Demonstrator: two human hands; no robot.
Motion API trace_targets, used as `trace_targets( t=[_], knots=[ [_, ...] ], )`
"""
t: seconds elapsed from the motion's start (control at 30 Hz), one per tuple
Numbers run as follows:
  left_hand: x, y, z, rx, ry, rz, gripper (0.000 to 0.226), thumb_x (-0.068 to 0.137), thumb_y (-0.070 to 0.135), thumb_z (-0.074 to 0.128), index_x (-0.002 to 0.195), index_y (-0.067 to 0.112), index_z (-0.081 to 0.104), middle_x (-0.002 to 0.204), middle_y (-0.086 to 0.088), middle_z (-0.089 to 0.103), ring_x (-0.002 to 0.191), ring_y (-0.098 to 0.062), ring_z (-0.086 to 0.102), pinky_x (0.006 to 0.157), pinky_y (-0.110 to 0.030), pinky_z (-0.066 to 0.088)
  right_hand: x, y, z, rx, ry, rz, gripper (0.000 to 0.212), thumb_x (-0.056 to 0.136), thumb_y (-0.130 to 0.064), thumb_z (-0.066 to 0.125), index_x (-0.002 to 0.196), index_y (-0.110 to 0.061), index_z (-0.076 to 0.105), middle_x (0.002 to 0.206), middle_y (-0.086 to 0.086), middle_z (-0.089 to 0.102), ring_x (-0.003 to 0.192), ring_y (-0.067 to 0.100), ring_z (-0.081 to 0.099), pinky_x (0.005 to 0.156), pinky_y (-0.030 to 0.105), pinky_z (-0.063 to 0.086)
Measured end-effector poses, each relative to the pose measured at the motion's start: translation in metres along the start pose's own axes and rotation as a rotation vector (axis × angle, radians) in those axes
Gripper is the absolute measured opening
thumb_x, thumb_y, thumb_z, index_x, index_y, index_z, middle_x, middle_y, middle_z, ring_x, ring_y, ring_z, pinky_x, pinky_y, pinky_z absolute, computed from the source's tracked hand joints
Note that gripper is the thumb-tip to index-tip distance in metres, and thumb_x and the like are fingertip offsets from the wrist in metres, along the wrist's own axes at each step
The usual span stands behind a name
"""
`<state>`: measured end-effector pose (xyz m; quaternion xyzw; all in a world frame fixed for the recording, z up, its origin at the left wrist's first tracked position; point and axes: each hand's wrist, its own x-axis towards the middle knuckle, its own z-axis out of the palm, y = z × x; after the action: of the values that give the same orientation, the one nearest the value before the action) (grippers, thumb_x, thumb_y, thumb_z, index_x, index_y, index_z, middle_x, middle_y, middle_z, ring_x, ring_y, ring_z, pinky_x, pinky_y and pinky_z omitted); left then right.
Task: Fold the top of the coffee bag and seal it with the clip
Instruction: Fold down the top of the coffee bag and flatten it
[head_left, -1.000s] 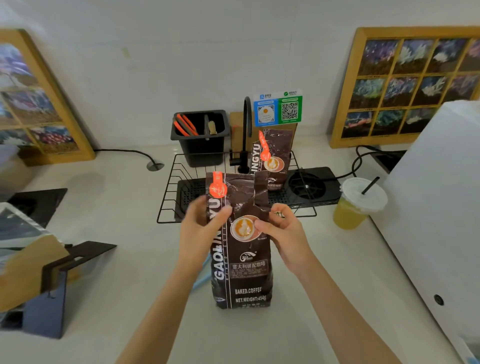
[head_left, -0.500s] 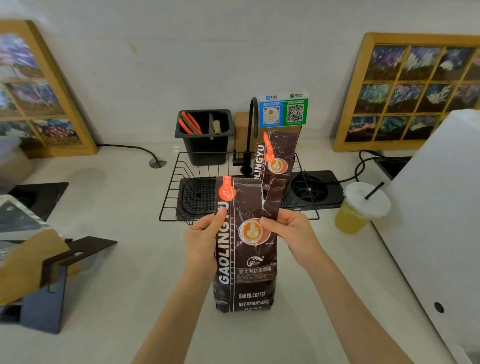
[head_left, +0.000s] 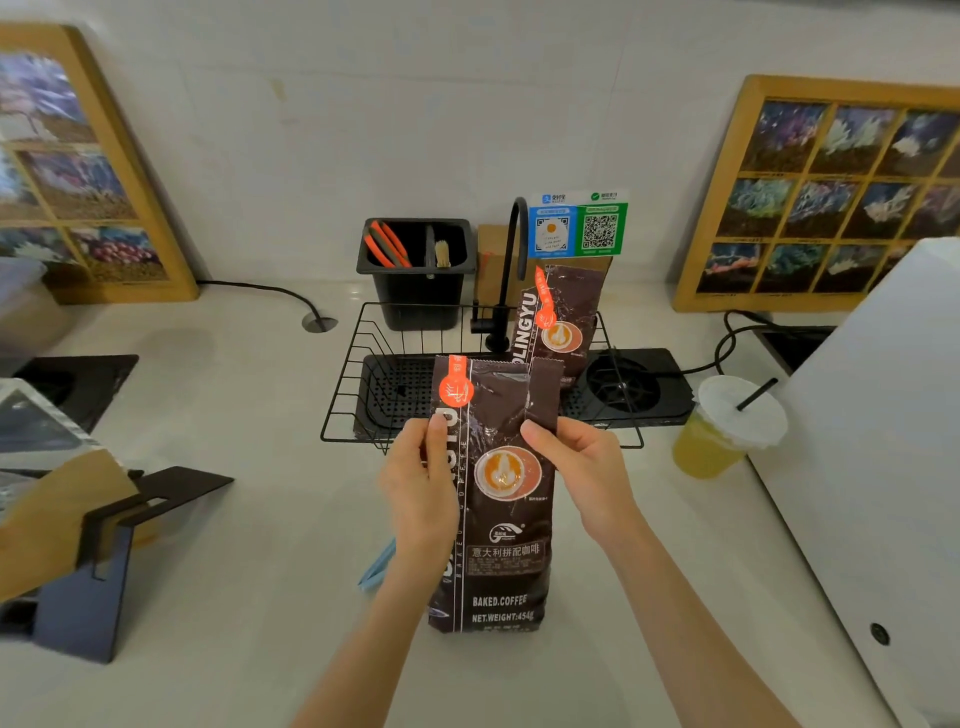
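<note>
The coffee bag stands upright; left hand and right hand pinch its sides, the unfolded top above both; the clip, probably the blue piece, lies nearer the left.

1. Bare counter at centre left and along the bottom of the frame offers open passage.
2. The wire rack, second coffee bag and faucet block the upper centre.
3. The lidded drink cup and white appliance crowd the right.
4. A dark stand occupies the lower left.
</note>
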<state>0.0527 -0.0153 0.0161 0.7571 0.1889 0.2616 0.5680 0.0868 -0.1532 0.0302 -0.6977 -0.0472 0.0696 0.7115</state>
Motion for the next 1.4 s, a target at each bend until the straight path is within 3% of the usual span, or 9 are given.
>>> trace_targets(
  t=[0.17,0.33,0.5,0.6,0.73,0.87,1.1,1.23,1.4],
  knots=[
    [0.003,0.0,0.0,-0.021,-0.068,-0.011,0.035,0.091,0.029,0.045,0.07,0.004,0.053,0.059,-0.006,0.053,0.055,-0.012,0.046,0.05,-0.029,0.04,-0.001,0.002,-0.002,0.013,0.042,0.025,0.014,0.083,-0.016,0.063,0.071,-0.022,0.07,0.063,-0.012,0.074,0.062,0.007,0.07,0.055,0.013,0.053],
    [0.006,0.0,0.0,-0.108,-0.13,-0.113,0.025,0.091,0.028,0.047,0.075,0.011,0.056,0.063,-0.006,0.06,0.055,-0.006,0.054,0.049,-0.014,0.043,-0.004,0.001,0.0,0.098,0.082,-0.062,0.031,0.079,-0.005,0.066,0.096,-0.026,0.051,0.073,-0.008,0.076,0.072,0.014,0.072,0.06,0.023,0.058],
    [0.006,0.007,-0.008,-0.207,-0.193,-0.062,0.023,0.093,0.021,0.042,0.091,0.044,0.042,0.077,-0.011,0.066,0.071,-0.019,0.064,0.065,-0.035,0.054,-0.004,-0.003,0.004,0.013,0.063,-0.166,0.034,0.079,0.001,0.064,0.086,-0.026,0.045,0.081,-0.008,0.074,0.083,0.018,0.071,0.061,0.029,0.06],
    [0.01,0.008,-0.014,-0.183,-0.281,0.001,0.032,0.095,0.016,0.038,0.086,0.043,0.052,0.073,0.003,0.065,0.069,-0.018,0.06,0.064,-0.042,0.052,-0.004,0.001,0.006,0.024,0.093,-0.178,0.035,0.08,0.002,0.063,0.075,-0.021,0.038,0.086,0.001,0.071,0.09,0.022,0.07,0.062,0.036,0.06],
    [0.014,0.01,-0.018,-0.303,-0.376,-0.104,0.034,0.094,0.013,0.039,0.103,0.036,0.063,0.089,0.013,0.073,0.086,-0.012,0.069,0.069,-0.024,0.057,-0.003,0.004,0.007,-0.112,0.157,-0.21,0.035,0.081,-0.003,0.064,0.066,-0.022,0.039,0.085,0.03,0.058,0.083,0.04,0.061,0.066,0.053,0.055],
    [0.016,0.011,-0.018,-0.277,-0.393,-0.109,0.033,0.085,0.013,0.057,0.113,0.032,0.061,0.098,-0.008,0.072,0.092,-0.032,0.066,0.081,-0.044,0.057,-0.004,-0.001,0.006,-0.081,0.054,-0.206,0.031,0.081,0.001,0.062,0.086,-0.03,0.063,0.092,0.001,0.069,0.088,0.014,0.068,0.077,0.033,0.058],
    [0.029,0.009,-0.031,-0.001,-0.409,-0.037,0.03,0.074,0.022,0.07,0.102,0.033,0.066,0.084,0.004,0.073,0.082,-0.018,0.07,0.076,-0.036,0.057,0.002,-0.007,-0.007,-0.16,-0.107,-0.026,0.044,0.073,-0.003,0.071,0.112,-0.022,0.061,0.096,0.0,0.072,0.087,0.011,0.071,0.075,0.024,0.058],
    [0.034,0.011,-0.037,0.116,-0.484,0.02,0.014,0.074,0.026,0.071,0.087,0.029,0.068,0.081,0.01,0.071,0.081,-0.011,0.067,0.076,-0.031,0.054,0.005,-0.013,-0.012,-0.251,-0.16,-0.018,0.028,0.078,-0.006,0.067,0.105,-0.012,0.067,0.082,-0.001,0.073,0.074,0.005,0.071,0.067,0.014,0.055],
    [0.039,0.006,-0.042,-0.009,-0.51,-0.122,0.008,0.07,0.024,0.074,0.077,0.027,0.071,0.096,0.002,0.059,0.088,-0.015,0.062,0.077,-0.026,0.051,0.001,-0.017,-0.014,-0.247,-0.173,-0.024,0.021,0.08,-0.009,0.066,0.083,-0.029,0.069,0.086,-0.007,0.07,0.08,0.01,0.069,0.069,0.016,0.055]
  ],
)
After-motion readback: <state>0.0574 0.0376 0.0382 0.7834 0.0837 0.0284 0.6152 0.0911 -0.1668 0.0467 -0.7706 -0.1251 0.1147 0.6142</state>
